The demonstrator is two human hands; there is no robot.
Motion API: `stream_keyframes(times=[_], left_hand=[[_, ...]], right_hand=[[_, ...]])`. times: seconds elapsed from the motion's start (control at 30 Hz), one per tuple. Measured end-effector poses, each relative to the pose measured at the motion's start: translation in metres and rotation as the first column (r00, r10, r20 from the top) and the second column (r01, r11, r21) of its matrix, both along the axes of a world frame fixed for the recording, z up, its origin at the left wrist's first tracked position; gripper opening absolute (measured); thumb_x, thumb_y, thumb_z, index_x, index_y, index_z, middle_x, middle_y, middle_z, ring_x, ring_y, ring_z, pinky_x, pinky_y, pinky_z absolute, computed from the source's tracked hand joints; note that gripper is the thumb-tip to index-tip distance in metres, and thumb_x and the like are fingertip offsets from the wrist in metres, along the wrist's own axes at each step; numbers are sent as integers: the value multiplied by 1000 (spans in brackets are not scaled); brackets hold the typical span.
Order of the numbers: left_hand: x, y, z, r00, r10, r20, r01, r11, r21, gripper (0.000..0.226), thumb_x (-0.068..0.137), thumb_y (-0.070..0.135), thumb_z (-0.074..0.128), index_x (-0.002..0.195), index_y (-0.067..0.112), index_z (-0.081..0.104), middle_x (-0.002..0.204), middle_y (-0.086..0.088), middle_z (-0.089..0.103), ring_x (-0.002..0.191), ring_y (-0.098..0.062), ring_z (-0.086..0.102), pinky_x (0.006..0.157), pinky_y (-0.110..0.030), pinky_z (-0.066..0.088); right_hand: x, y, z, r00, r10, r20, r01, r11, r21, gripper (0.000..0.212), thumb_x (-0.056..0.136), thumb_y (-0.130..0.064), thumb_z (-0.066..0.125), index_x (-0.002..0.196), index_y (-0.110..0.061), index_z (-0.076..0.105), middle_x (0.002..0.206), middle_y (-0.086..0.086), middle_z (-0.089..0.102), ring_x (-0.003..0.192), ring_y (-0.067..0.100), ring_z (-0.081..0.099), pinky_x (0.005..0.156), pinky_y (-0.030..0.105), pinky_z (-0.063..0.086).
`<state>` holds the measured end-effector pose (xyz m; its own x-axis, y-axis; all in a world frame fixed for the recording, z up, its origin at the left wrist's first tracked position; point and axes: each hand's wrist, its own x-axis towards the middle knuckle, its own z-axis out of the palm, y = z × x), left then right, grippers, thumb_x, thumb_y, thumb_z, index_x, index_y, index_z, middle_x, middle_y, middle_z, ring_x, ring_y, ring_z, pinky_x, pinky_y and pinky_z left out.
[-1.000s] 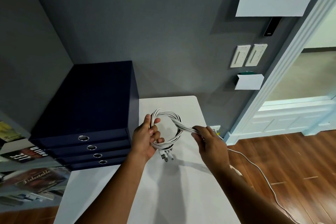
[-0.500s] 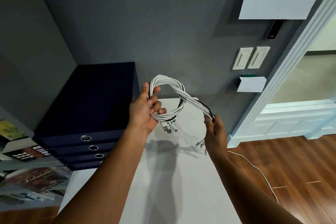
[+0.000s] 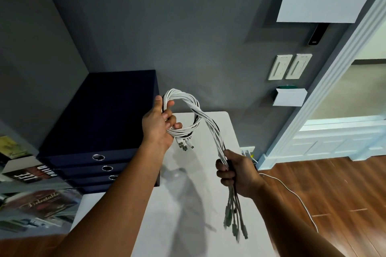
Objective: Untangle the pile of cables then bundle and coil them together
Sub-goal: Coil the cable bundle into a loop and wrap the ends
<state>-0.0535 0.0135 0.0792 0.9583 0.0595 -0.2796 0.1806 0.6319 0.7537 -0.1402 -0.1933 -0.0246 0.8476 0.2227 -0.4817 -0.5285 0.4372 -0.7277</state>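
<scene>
- The white cable bundle [image 3: 205,121] is held clear above the counter [image 3: 188,225], raised higher than a second ago.
- Its loop is gripped by the left hand [image 3: 158,129], fingers [image 3: 172,120] curled through it, plugs [image 3: 183,145] dangling at 6 o'clock.
- The right hand [image 3: 238,173] has been slid down the twisted tail to 4 o'clock, fingers closed round it near the loose ends.
- Tail's been pulled straight, so another wrap can probably be laid.

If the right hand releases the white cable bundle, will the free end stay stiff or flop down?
Probably flop: below the right hand the ends of the cable bundle hang limp. It seems light, since the left hand carries the loop with curled fingers only. Strands may slide apart; no tie is visible.
</scene>
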Motion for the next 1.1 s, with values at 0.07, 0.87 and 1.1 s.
stream_keyframes(times=[0.07,0.87,1.1], left_hand=[[-1,0,-6,1000,2,-14,-2,1000,14,44,104,45,45,86,9,64,47,7,30,35,-8,22,42,-19,28],[2,-5,-24,994,51,-96,-50,999,15,41,104,43,46,87,9,63,48,7,30,34,-9,22,42,-19,29],[2,-9,-24,994,57,-92,-61,997,-36,43,104,45,46,87,9,64,50,6,30,35,-9,23,43,-20,29]], right_hand=[[-1,-6,-6,998,0,-61,1,1000,18,19,98,-20,42,78,-22,40,70,3,43,46,8,17,40,16,15],[4,-29,-55,930,-80,358,354,450,-820,21,93,-26,51,75,-37,55,52,-12,51,52,13,44,55,32,37],[3,-16,-33,941,-321,109,335,827,-451,14,74,-25,52,72,-12,47,56,-2,30,52,14,24,52,29,19]])
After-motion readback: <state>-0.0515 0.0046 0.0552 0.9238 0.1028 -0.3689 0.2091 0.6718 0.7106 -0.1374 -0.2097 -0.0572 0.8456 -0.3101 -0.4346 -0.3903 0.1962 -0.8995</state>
